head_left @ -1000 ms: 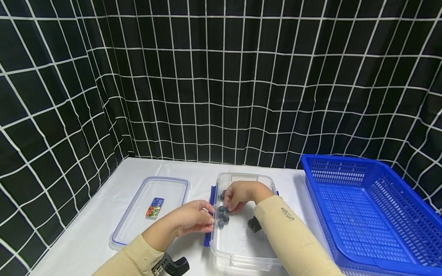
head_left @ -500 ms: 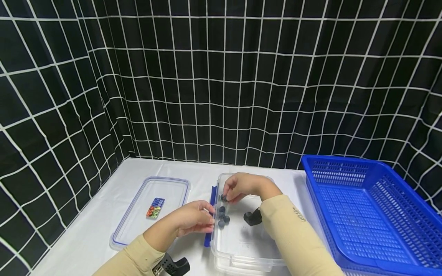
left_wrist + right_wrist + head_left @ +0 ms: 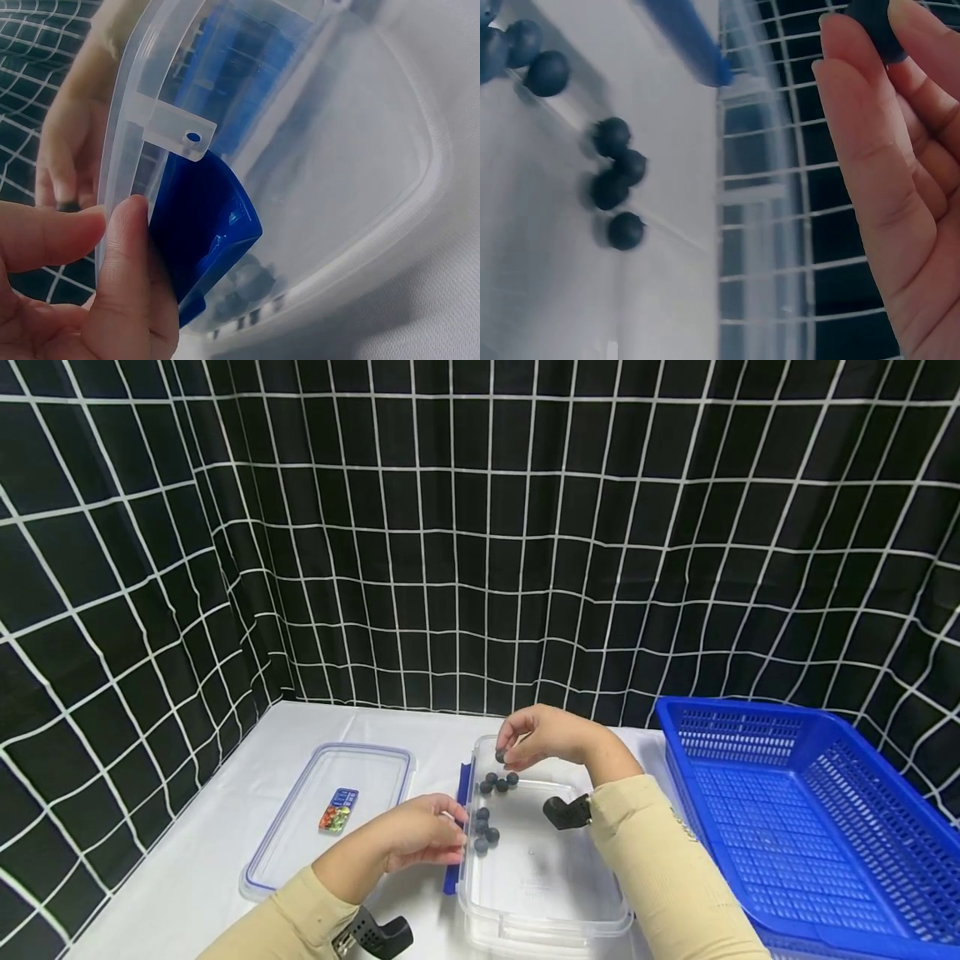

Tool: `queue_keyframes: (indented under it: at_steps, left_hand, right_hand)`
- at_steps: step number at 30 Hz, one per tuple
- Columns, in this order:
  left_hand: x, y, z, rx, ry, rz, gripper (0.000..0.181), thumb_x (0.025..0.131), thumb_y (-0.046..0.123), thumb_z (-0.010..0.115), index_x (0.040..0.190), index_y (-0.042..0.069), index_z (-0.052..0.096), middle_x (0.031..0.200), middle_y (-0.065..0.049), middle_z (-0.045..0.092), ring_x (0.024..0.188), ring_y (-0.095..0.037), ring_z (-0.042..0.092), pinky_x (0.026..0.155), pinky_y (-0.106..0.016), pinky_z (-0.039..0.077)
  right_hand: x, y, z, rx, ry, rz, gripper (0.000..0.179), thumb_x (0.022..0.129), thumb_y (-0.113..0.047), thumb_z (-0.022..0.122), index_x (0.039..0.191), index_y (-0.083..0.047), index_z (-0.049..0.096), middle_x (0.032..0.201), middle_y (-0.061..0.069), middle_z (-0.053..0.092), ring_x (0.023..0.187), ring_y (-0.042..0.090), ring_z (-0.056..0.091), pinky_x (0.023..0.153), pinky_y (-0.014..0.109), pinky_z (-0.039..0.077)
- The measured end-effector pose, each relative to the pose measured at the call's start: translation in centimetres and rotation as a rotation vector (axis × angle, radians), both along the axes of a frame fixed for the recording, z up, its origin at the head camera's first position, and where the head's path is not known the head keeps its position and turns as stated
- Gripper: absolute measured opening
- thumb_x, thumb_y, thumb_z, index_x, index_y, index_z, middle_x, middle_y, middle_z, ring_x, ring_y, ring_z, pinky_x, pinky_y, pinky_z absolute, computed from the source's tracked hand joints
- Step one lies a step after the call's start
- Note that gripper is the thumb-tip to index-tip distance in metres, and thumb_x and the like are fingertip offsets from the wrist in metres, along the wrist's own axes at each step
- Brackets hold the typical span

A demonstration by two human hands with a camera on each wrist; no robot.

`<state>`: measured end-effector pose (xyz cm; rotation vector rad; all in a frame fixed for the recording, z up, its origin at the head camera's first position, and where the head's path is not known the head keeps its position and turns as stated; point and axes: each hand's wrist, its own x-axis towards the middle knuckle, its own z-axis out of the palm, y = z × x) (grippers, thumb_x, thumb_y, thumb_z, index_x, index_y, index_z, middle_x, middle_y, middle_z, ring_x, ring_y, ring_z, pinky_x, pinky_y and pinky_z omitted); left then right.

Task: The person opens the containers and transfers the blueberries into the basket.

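A clear plastic food container (image 3: 555, 928) stands before me, its blue latch (image 3: 195, 232) folded out on the left side. My left hand (image 3: 423, 837) holds the container's left rim, the rim passing between thumb and finger in the left wrist view. Over the far left corner, my right hand (image 3: 546, 737) pinches a single blueberry (image 3: 879, 30) between thumb and fingertips, raised above the floor of the box. Below it lies one cluster of blueberries (image 3: 615, 180) at the far end. Another cluster of blueberries (image 3: 482, 831) sits along the left wall, beside my left fingertips.
To the left, the clear lid (image 3: 277, 827) with a blue seal and a printed label (image 3: 339, 811) lies flat on the white cloth (image 3: 180, 860). A large blue plastic basket (image 3: 772, 827) stands at the right. Behind the table hangs a black curtain (image 3: 495, 560) with white grid lines.
My right hand has moved from the middle of the left wall to the far end, then risen with a blueberry pinched. The far cluster has come into sight. The left hand stays put.
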<state>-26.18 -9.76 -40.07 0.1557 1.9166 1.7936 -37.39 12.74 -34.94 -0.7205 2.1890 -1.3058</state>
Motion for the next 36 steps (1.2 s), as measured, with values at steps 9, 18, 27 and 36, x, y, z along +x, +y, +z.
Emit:
queue_keyframes:
  at_steps: [9, 18, 27, 36]
  left_hand:
    - [-0.3, -0.1, 0.1, -0.017, 0.008, 0.004, 0.029, 0.079, -0.008, 0.056, 0.107, -0.004, 0.046, 0.08, -0.011, 0.053, 0.065, -0.016, 0.059, 0.069, -0.028, 0.059]
    - [-0.2, 0.0, 0.3, -0.031, 0.004, 0.007, 0.028, 0.079, -0.009, 0.055, 0.105, -0.003, 0.046, 0.08, -0.012, 0.054, 0.065, -0.015, 0.06, 0.069, -0.028, 0.059]
    - [-0.1, 0.2, 0.6, -0.035, -0.001, 0.003, 0.027, 0.08, -0.008, 0.055, 0.105, -0.003, 0.047, 0.08, -0.012, 0.054, 0.064, -0.015, 0.06, 0.068, -0.027, 0.059]
    - [-0.1, 0.1, -0.1, -0.03, 0.014, 0.002, 0.028, 0.079, -0.008, 0.055, 0.105, -0.003, 0.047, 0.078, -0.011, 0.054, 0.064, -0.016, 0.06, 0.068, -0.027, 0.059]
  right_hand:
    - [0.2, 4.0, 3.6, 0.052, 0.113, -0.077, 0.022, 0.08, -0.003, 0.066, 0.1, 0.005, 0.062, 0.085, 0.01, 0.063, 0.081, 0.021, 0.064, 0.078, 0.036, 0.057]
    - [0.5, 10.6, 5.9, 0.074, 0.174, -0.19, 0.026, 0.081, -0.006, 0.066, 0.102, 0.004, 0.056, 0.095, 0.017, 0.062, 0.088, 0.022, 0.063, 0.081, 0.035, 0.056]
    - [1.1, 17.2, 6.6, 0.086, 0.192, -0.337, 0.033, 0.082, -0.007, 0.066, 0.108, 0.007, 0.052, 0.1, 0.019, 0.057, 0.09, 0.023, 0.063, 0.08, 0.033, 0.056]
    - [1.6, 23.3, 5.1, 0.13, 0.153, -0.458, 0.034, 0.083, -0.007, 0.063, 0.109, 0.01, 0.049, 0.097, 0.015, 0.06, 0.089, 0.021, 0.063, 0.079, 0.034, 0.057]
